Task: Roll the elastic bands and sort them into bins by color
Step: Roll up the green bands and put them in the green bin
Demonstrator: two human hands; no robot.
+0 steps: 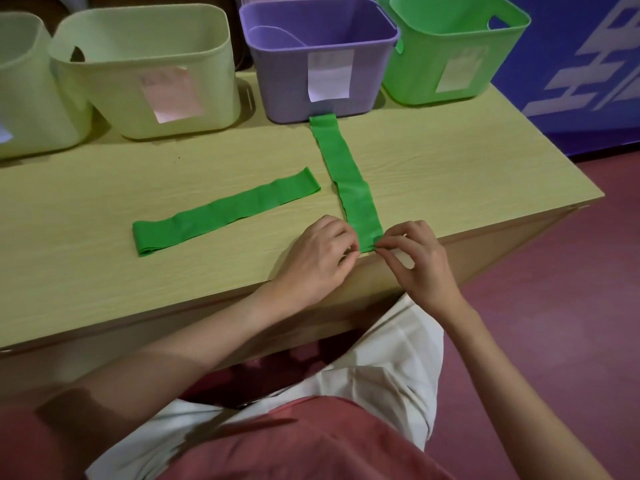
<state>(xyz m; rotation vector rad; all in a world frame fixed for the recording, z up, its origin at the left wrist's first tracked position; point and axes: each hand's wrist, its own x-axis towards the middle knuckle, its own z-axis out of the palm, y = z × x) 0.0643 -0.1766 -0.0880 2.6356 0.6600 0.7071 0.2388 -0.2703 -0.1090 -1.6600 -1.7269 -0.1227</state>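
Observation:
A green elastic band (346, 174) lies flat on the wooden table (104, 278), running from the purple bin (287, 81) toward the near edge. My left hand (318, 254) and my right hand (415, 261) pinch its near end from either side at the table's edge. A second green band (225, 211) lies flat and slanted to the left, untouched. The green bin (429, 74) stands at the back right. Two pale green bins (114, 81) (24, 109) stand at the back left.
Each bin carries a paper label on its front. The purple bin holds something purple inside. A blue board with white marks stands beyond the table's right end. The floor is dark red. My lap is under the near edge.

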